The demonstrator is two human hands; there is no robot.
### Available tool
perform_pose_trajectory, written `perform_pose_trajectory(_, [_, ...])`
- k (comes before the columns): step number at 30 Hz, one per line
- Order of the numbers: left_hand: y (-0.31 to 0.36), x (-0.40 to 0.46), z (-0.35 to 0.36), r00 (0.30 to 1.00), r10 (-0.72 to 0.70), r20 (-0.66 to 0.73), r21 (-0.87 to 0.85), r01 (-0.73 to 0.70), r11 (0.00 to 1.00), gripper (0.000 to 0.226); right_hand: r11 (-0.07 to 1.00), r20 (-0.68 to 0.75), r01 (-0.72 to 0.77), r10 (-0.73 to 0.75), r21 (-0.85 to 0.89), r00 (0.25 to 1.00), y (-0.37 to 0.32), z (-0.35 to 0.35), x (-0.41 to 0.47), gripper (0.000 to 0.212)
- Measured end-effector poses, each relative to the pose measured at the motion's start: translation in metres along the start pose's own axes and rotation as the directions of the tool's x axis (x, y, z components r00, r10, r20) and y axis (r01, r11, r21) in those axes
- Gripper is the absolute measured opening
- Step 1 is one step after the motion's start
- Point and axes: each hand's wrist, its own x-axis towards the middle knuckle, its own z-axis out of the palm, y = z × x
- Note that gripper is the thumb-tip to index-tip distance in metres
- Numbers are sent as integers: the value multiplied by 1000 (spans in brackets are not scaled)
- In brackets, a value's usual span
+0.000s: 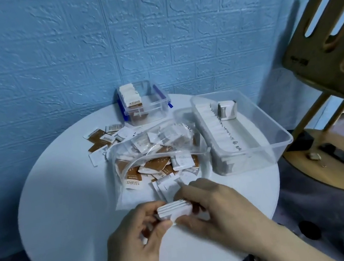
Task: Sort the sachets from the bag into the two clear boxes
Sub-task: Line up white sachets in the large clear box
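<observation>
A small stack of white sachets [174, 210] is held between both hands just above the near part of the round white table [65, 203]. My left hand [135, 231] pinches its left end and my right hand [210, 205] grips its right end. Behind them lies the clear plastic bag [154, 153], open and full of brown and white sachets. The large clear box [263, 131] at the right holds a long row of white sachets. The small clear box with blue clips [146, 102] at the back holds brown-and-white sachets standing on edge.
Loose brown and white sachets [102, 139] lie scattered on the table left of the bag. A blue brick-pattern wall runs close behind the table. A wooden hand-shaped stand [329, 49] rises at the right, beyond the table's edge.
</observation>
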Motion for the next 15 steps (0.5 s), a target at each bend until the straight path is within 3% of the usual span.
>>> perform_pose_trajectory(4, [33, 18, 11, 989, 105, 102, 2, -106, 994, 65, 991, -56, 15, -23, -134, 998, 7, -42, -2, 22])
perform_pose_trajectory(12, [79, 67, 66, 930, 353, 105, -47, -350, 936, 38, 980, -102, -29, 9, -196, 995, 45, -107, 5, 23])
perform_pose_trajectory(15, [71, 87, 87, 881, 461, 112, 76, -470, 879, 46, 948, -99, -102, 75, -301, 992, 76, -133, 17, 24])
